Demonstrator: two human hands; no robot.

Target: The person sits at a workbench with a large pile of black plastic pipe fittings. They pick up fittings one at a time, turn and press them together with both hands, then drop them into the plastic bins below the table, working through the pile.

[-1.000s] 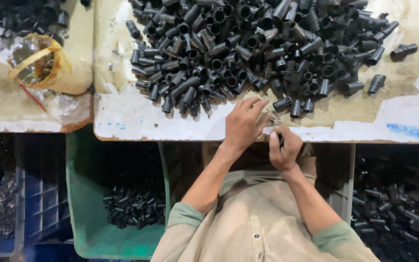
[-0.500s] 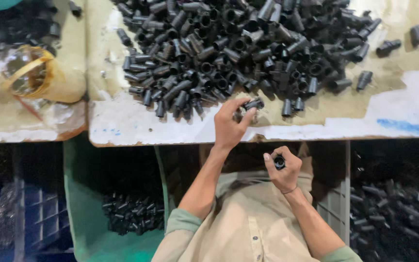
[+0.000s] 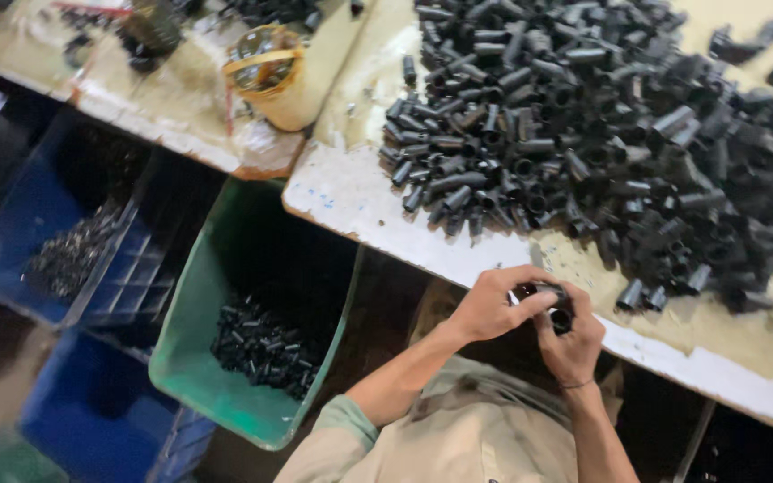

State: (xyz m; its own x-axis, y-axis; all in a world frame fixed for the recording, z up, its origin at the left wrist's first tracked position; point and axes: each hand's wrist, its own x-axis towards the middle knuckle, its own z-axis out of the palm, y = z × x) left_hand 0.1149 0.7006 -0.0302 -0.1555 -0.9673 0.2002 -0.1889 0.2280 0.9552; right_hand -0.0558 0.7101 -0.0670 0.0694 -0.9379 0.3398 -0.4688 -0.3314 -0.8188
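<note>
Both hands meet just off the near edge of the workbench (image 3: 422, 241). The left hand (image 3: 492, 306) curls its fingers over a short black tube fitting (image 3: 543, 291), pinching it with the thumb. The right hand (image 3: 573, 342) is closed around a second black fitting (image 3: 561, 319), its round open end showing; the two pieces touch. A large heap of black fittings (image 3: 601, 134) covers the bench behind. Below the bench's left corner, a green bin (image 3: 199, 331) holds more.

Dim, uneven light; slight motion blur.
</note>
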